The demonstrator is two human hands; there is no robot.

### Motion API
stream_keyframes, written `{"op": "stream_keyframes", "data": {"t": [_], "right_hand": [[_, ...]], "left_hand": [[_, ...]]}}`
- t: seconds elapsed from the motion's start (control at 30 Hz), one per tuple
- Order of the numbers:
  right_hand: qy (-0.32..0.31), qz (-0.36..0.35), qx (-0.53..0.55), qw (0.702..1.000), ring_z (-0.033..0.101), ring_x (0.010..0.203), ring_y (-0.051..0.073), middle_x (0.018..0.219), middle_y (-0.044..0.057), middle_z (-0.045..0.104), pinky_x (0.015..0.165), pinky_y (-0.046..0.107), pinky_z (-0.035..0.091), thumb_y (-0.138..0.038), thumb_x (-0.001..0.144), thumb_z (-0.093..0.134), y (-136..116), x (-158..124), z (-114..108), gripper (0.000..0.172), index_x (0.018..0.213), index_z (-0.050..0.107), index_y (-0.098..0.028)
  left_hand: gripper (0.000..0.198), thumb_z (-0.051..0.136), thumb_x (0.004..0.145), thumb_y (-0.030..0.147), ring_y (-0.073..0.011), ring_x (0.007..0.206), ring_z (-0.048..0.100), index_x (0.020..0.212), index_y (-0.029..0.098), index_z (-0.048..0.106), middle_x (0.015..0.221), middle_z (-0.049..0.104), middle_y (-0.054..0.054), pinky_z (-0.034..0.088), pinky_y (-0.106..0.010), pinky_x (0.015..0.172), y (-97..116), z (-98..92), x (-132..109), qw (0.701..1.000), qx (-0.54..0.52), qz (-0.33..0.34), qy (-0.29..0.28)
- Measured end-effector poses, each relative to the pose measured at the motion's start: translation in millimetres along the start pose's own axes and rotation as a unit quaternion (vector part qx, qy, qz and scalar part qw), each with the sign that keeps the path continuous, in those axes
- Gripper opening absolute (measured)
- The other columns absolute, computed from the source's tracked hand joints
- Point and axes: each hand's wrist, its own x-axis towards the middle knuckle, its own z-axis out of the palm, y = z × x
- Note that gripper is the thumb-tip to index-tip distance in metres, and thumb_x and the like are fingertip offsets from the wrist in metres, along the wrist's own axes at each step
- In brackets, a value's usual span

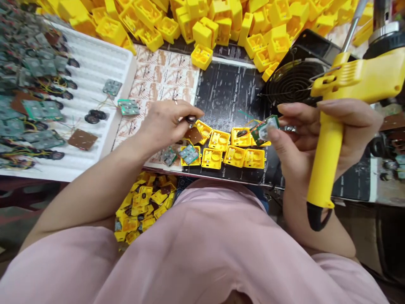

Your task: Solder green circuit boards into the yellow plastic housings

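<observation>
Yellow pistol-shaped tool (357,79) and green circuit board (261,136) are both held by the right hand (300,145) above the counter (226,93), near two rows of open yellow casings (219,141), while the left hand (164,121) pinches a small dark round part (191,119) just beside the rows' left end.

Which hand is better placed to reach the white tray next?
Probably your left hand: it is nearer the white foam tray, though it pinches a small dark round part. Your right hand, farther away, holds a circuit board.
</observation>
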Motion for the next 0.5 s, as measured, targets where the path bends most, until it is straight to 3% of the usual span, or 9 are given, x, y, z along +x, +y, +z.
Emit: {"op": "stream_keyframes", "data": {"t": [0.1,0.2,0.27,0.37,0.43,0.5], "right_hand": [[0.003,-0.014,-0.002,1.000,0.083,0.111,0.018,0.119,-0.003,0.076,0.068,0.022,0.067,-0.030,0.100,0.087,6.6,0.5,0.6,0.036,0.124,0.061,-0.034],[0.012,-0.055,0.012,0.998,0.082,0.112,0.019,0.120,-0.003,0.075,0.072,0.023,0.069,-0.024,0.098,0.088,11.5,0.0,4.6,0.040,0.127,0.064,-0.035],[0.014,-0.074,0.021,0.997,0.083,0.106,0.018,0.121,-0.002,0.076,0.072,0.024,0.070,-0.020,0.097,0.088,13.3,-1.3,7.9,0.046,0.132,0.065,-0.037],[0.021,-0.094,0.031,0.995,0.083,0.103,0.018,0.121,-0.001,0.078,0.069,0.026,0.072,-0.019,0.097,0.086,15.4,-5.9,12.2,0.052,0.139,0.064,-0.039],[0.019,-0.096,0.035,0.995,0.083,0.108,0.020,0.120,-0.001,0.077,0.073,0.028,0.074,-0.017,0.096,0.086,18.2,-11.1,13.8,0.056,0.142,0.063,-0.040],[0.020,-0.103,0.041,0.994,0.083,0.110,0.020,0.120,-0.001,0.077,0.080,0.031,0.076,-0.015,0.095,0.087,22.3,-17.9,14.5,0.062,0.145,0.062,-0.040]], "left_hand": [[0.050,0.058,0.092,0.026,-0.0344,0.133,0.075,0.136,0.031,0.081,0.147,0.078,-0.008,0.056,-0.056,0.119,4.4,-15.9,-6.7,0.996,0.031,0.053,-0.058],[0.053,0.062,0.099,0.034,-0.0359,0.158,0.057,0.151,0.031,0.071,0.168,0.063,-0.008,0.039,-0.064,0.137,32.2,-14.7,-10.0,0.994,0.003,0.082,-0.067],[0.054,0.060,0.106,0.040,-0.0344,0.163,0.052,0.159,0.027,0.065,0.174,0.057,-0.010,0.038,-0.061,0.138,56.9,-3.8,-8.1,0.995,-0.045,0.082,-0.034],[0.049,0.052,0.114,0.043,-0.0310,0.162,0.054,0.158,0.027,0.065,0.173,0.058,-0.008,0.043,-0.057,0.137,89.4,18.5,-0.4,0.988,-0.134,0.045,0.064],[0.040,0.051,0.116,0.041,-0.0282,0.155,0.062,0.147,0.029,0.074,0.162,0.069,-0.005,0.049,-0.053,0.134,103.8,32.3,6.0,0.967,-0.226,0.004,0.114],[0.034,0.055,0.116,0.042,-0.0266,0.140,0.074,0.132,0.027,0.080,0.144,0.081,-0.006,0.057,-0.050,0.126,111.1,44.3,12.8,0.928,-0.347,-0.041,0.129]]}}
